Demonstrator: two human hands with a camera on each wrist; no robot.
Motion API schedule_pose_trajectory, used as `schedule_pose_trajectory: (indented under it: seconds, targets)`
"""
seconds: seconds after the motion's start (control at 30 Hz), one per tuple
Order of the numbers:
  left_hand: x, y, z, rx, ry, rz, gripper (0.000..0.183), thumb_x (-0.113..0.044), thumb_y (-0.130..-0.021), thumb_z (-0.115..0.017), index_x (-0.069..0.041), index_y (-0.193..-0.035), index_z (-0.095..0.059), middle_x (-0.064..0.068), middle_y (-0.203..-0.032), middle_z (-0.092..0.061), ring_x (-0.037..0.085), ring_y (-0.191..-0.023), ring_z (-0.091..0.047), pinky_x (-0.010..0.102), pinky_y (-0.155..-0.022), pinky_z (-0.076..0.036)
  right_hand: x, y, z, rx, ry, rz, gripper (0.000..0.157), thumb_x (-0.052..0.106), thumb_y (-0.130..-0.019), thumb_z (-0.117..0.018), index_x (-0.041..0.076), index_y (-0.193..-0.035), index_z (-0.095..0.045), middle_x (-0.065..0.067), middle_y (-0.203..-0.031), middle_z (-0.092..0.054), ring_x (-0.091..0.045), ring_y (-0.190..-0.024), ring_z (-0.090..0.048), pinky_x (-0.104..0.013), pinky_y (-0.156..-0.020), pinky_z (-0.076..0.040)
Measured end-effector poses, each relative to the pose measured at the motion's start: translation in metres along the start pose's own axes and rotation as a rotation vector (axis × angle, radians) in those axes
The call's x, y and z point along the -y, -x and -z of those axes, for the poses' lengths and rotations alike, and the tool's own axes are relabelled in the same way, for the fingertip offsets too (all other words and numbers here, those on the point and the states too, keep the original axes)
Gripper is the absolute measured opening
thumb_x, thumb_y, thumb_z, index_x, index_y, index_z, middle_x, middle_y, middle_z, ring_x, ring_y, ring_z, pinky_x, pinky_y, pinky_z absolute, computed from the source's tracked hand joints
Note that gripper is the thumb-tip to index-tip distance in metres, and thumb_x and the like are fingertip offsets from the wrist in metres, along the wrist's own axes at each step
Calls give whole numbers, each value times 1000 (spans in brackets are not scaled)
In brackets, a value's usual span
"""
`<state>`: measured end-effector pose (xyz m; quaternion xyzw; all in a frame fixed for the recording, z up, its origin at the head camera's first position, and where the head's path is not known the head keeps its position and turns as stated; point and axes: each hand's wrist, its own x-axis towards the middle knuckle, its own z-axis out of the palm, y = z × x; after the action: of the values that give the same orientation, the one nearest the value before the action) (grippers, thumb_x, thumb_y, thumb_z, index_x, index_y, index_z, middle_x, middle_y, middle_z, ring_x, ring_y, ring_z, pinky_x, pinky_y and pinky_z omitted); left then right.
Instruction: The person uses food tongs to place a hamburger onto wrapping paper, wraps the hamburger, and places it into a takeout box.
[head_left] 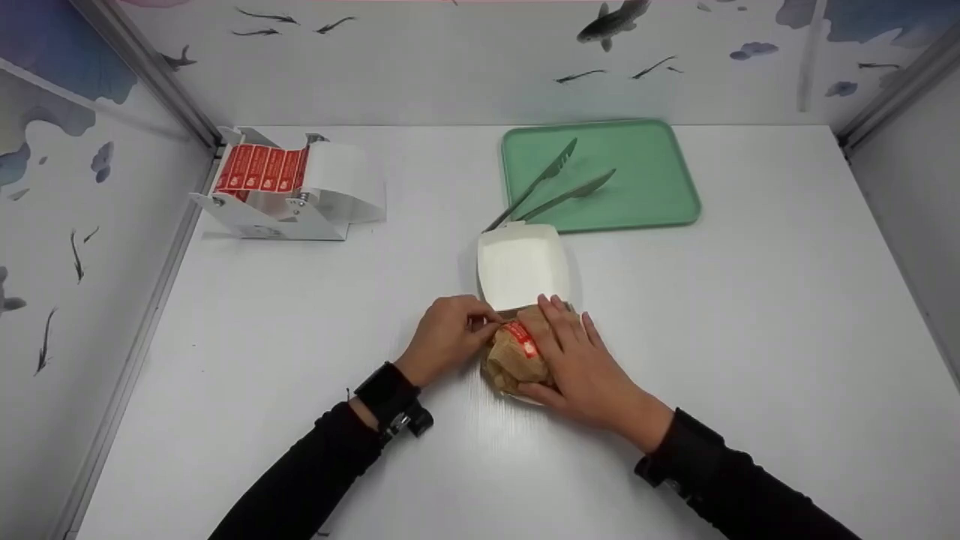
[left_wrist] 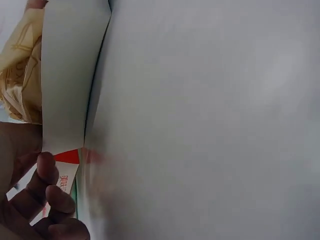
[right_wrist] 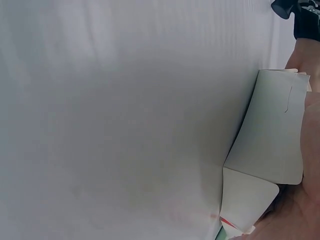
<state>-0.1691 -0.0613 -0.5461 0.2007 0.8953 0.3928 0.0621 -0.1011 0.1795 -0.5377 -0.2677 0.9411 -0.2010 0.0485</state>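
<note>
A burger wrapped in brown paper (head_left: 510, 367) with a red-and-white sticker (head_left: 523, 340) sits in the bottom of a white hinged carton. The carton's raised lid (head_left: 523, 266) leans away from me. My left hand (head_left: 448, 334) pinches the carton's rim at its back left corner; the left wrist view shows the carton's side wall (left_wrist: 72, 75) beside the fingers. Over the right part of the wrapped burger lies my right hand (head_left: 589, 367), fingers extended and thumb along the front. In the right wrist view its palm is against the carton's wall (right_wrist: 270, 125).
Behind the carton stands a green tray (head_left: 645, 176), with grey tongs (head_left: 551, 176) lying across its left part. At the back left is a metal label dispenser (head_left: 292, 221) with a roll of red stickers (head_left: 262, 169). Panels enclose the white table (head_left: 337, 300) at the back and sides.
</note>
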Motion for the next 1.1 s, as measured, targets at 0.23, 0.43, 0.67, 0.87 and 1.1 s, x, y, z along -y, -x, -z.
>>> schedule_pose_trajectory:
  seconds: [0.23, 0.43, 0.67, 0.87, 1.1]
  targets:
    - [-13, -5, 4, 107, -201, 8, 9, -14, -97, -78, -15, -102, -86, -1, -93, -80, 12, -78, -62, 35, -72, -56, -1, 0, 1, 18, -13, -21, 92, 63, -103, -59, 18, -173, -20, -21, -179, -19, -44, -166, -18, -74, -128, -19]
    - [-17, -3, 4, 115, -192, -36, 9, -8, -96, -76, -10, -95, -85, 0, -82, -77, 10, -71, -54, 28, -66, -49, 5, 2, 2, -39, 38, -58, 70, 48, -112, -50, 18, -172, -27, -17, -179, -22, -43, -167, -15, -73, -129, -15]
    - [-26, 3, -1, 68, -229, -28, 20, -5, -93, -74, -7, -73, -76, -6, -60, -56, 9, -59, -42, 24, -52, -34, 26, 6, 1, -195, 123, -54, 59, 30, -109, -60, 2, -160, -47, -29, -168, -40, -49, -158, -35, -71, -123, -33]
    - [-30, 8, -6, 46, -260, -1, 27, -6, -92, -74, -8, -66, -68, -9, -59, -47, 9, -58, -39, 24, -50, -32, 31, 1, -15, -285, 102, -72, 81, 54, -104, -63, 1, -162, -43, -37, -164, -38, -54, -155, -37, -70, -121, -37]
    - [-22, 8, 3, 134, -143, -51, 14, -4, -93, -72, -5, -80, -78, -7, -66, -54, 7, -61, -44, 21, -54, -35, 30, -4, -23, -352, 180, -45, 78, 46, -100, -69, -3, -157, -47, -41, -158, -43, -57, -148, -44, -67, -119, -40]
